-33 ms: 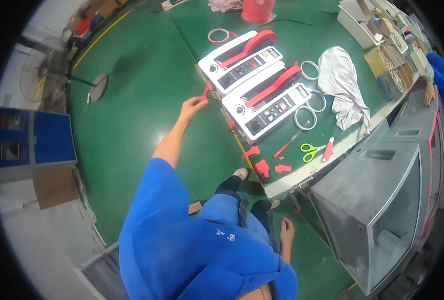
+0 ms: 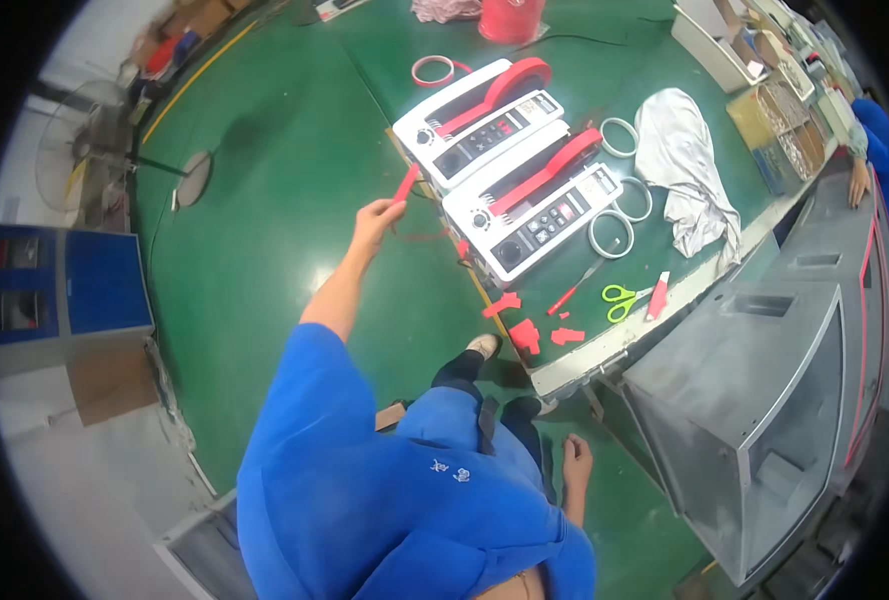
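Observation:
My left hand (image 2: 374,220) pinches a short strip of red tape (image 2: 406,184) just left of two white electric tape dispensers, the far one (image 2: 434,160) and the near one (image 2: 514,255). Each dispenser carries a red tape roll, a round knob and a button panel. Whether the strip still touches the far dispenser is hard to see. Low at my side hangs my right hand (image 2: 576,462), its fingers curled together with nothing visible in them. Red tape pieces (image 2: 525,337) lie near the table edge, by a thin red-handled tool (image 2: 562,299).
Green-handled scissors (image 2: 619,300) and a red-and-white tool (image 2: 657,298) lie on the green table, with pale rings (image 2: 611,234) and a grey cloth (image 2: 676,150). A grey metal housing (image 2: 724,350) stands at the right; another person's hand (image 2: 859,184) rests beyond it.
My left hand has shifted slightly left and down, drawing the red tape strip away from the far dispenser's side. My right hand stays about where it was.

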A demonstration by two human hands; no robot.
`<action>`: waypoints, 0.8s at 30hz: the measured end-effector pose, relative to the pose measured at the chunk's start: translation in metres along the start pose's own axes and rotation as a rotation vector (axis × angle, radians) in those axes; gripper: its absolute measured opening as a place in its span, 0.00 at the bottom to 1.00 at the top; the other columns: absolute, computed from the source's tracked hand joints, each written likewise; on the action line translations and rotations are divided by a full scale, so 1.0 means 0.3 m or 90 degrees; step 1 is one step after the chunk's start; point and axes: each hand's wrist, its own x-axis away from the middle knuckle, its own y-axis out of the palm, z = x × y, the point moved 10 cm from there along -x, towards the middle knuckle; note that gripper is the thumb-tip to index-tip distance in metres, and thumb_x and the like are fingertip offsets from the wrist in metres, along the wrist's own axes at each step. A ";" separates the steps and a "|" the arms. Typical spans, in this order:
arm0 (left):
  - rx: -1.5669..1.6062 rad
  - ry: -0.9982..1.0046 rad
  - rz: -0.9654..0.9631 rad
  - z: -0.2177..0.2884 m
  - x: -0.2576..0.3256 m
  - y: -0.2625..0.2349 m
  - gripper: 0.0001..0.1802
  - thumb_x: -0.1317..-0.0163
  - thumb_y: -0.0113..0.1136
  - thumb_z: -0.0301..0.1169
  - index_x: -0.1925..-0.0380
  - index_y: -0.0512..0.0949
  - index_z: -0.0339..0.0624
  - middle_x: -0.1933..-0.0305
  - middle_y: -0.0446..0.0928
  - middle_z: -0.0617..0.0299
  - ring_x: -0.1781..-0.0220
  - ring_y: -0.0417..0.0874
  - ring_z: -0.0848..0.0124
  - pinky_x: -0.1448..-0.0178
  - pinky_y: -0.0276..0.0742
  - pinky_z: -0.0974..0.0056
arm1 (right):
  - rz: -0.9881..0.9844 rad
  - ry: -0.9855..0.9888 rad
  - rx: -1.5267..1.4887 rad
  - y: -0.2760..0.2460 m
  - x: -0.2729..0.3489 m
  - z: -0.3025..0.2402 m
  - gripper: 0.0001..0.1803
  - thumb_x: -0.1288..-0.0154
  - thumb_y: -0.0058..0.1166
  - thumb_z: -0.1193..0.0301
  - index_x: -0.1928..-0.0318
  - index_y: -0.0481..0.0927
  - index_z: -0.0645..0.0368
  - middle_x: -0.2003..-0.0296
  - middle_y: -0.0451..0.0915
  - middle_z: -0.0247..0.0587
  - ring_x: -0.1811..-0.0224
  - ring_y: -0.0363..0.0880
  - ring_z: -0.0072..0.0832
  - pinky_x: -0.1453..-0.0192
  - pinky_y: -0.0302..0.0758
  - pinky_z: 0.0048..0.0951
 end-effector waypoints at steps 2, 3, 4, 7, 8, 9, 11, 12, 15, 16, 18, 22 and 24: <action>0.094 -0.049 0.000 -0.059 0.053 -0.059 0.15 0.52 0.65 0.37 0.70 0.79 0.35 0.75 0.76 0.64 0.74 0.72 0.79 0.66 0.70 0.73 | 0.010 -0.014 0.008 0.020 0.014 -0.107 0.13 0.41 0.50 0.72 0.57 0.74 0.66 0.63 0.78 0.44 0.60 0.75 0.27 0.54 0.69 0.25; 0.023 -0.071 -0.011 -0.073 0.116 -0.085 0.14 0.51 0.65 0.36 0.73 0.78 0.36 0.78 0.74 0.65 0.75 0.71 0.80 0.69 0.69 0.73 | 0.013 -0.022 0.017 0.019 0.029 -0.186 0.13 0.41 0.49 0.73 0.57 0.74 0.66 0.63 0.78 0.44 0.60 0.75 0.27 0.54 0.69 0.26; -0.050 -0.085 -0.017 -0.063 0.178 -0.128 0.13 0.51 0.65 0.36 0.75 0.78 0.36 0.80 0.72 0.66 0.77 0.69 0.82 0.71 0.68 0.74 | 0.027 -0.070 0.047 0.024 0.037 -0.274 0.13 0.42 0.50 0.73 0.57 0.74 0.66 0.62 0.77 0.46 0.59 0.75 0.31 0.53 0.69 0.28; -0.230 -0.153 -0.102 -0.098 0.390 -0.200 0.10 0.49 0.63 0.34 0.74 0.79 0.38 0.80 0.72 0.67 0.78 0.70 0.80 0.74 0.66 0.73 | 0.041 -0.270 0.086 0.061 0.064 -0.604 0.14 0.43 0.51 0.74 0.56 0.74 0.64 0.59 0.76 0.50 0.56 0.75 0.41 0.50 0.70 0.32; -0.258 -0.121 -0.145 -0.023 0.461 -0.161 0.09 0.49 0.63 0.34 0.73 0.79 0.39 0.78 0.73 0.66 0.78 0.71 0.79 0.75 0.65 0.72 | 0.027 -0.363 0.074 0.078 0.094 -0.763 0.14 0.45 0.51 0.75 0.56 0.73 0.64 0.58 0.75 0.50 0.55 0.74 0.42 0.50 0.69 0.33; -0.235 -0.072 -0.223 0.046 0.516 -0.072 0.08 0.49 0.63 0.32 0.73 0.79 0.39 0.76 0.74 0.67 0.78 0.71 0.79 0.75 0.65 0.72 | -0.008 -0.430 0.068 0.118 0.124 -0.894 0.14 0.45 0.51 0.77 0.56 0.74 0.64 0.58 0.75 0.49 0.54 0.74 0.40 0.49 0.69 0.32; -0.200 -0.027 -0.376 0.165 0.632 0.141 0.07 0.48 0.62 0.30 0.71 0.79 0.38 0.74 0.75 0.64 0.75 0.72 0.77 0.72 0.67 0.71 | -0.080 -0.581 0.079 0.210 0.203 -1.141 0.15 0.47 0.53 0.77 0.56 0.74 0.64 0.57 0.75 0.48 0.53 0.74 0.39 0.46 0.67 0.31; -0.189 -0.020 -0.451 0.225 0.685 0.243 0.07 0.48 0.62 0.29 0.71 0.79 0.37 0.73 0.75 0.61 0.74 0.74 0.75 0.70 0.68 0.70 | -0.113 -0.669 0.095 0.258 0.252 -1.244 0.16 0.48 0.54 0.75 0.56 0.74 0.63 0.57 0.75 0.47 0.53 0.74 0.39 0.45 0.66 0.32; -0.140 0.198 -0.534 0.444 0.789 0.425 0.05 0.48 0.60 0.27 0.71 0.79 0.38 0.75 0.75 0.59 0.75 0.75 0.69 0.71 0.69 0.68 | -0.198 -0.746 0.158 0.336 0.300 -1.288 0.13 0.48 0.56 0.67 0.62 0.75 0.59 0.66 0.76 0.41 0.62 0.74 0.37 0.56 0.68 0.32; -0.142 0.210 -0.535 0.463 0.799 0.446 0.06 0.49 0.61 0.26 0.70 0.79 0.38 0.76 0.74 0.60 0.75 0.74 0.70 0.72 0.68 0.68 | -0.247 -0.705 0.183 0.351 0.284 -1.236 0.12 0.48 0.56 0.66 0.65 0.75 0.59 0.70 0.75 0.39 0.65 0.74 0.36 0.60 0.68 0.32; -0.140 0.236 -0.536 0.483 0.818 0.482 0.07 0.50 0.61 0.24 0.69 0.80 0.39 0.77 0.74 0.63 0.76 0.73 0.72 0.73 0.66 0.69 | -0.186 -0.655 0.161 0.259 0.272 -1.186 0.09 0.48 0.56 0.68 0.68 0.75 0.57 0.75 0.72 0.37 0.71 0.72 0.35 0.66 0.67 0.33; -0.196 0.234 -0.638 0.519 0.890 0.595 0.08 0.48 0.60 0.28 0.67 0.79 0.40 0.77 0.74 0.60 0.75 0.75 0.67 0.72 0.68 0.66 | -0.081 -0.569 0.157 0.040 0.299 -1.095 0.06 0.50 0.57 0.73 0.71 0.76 0.58 0.75 0.72 0.39 0.72 0.71 0.34 0.69 0.68 0.31; -0.224 0.251 -0.692 0.522 0.930 0.653 0.09 0.49 0.61 0.29 0.66 0.79 0.41 0.77 0.74 0.58 0.76 0.75 0.65 0.71 0.69 0.65 | -0.027 -0.506 0.163 -0.073 0.323 -1.022 0.05 0.50 0.57 0.74 0.72 0.76 0.59 0.75 0.72 0.38 0.72 0.72 0.34 0.69 0.69 0.29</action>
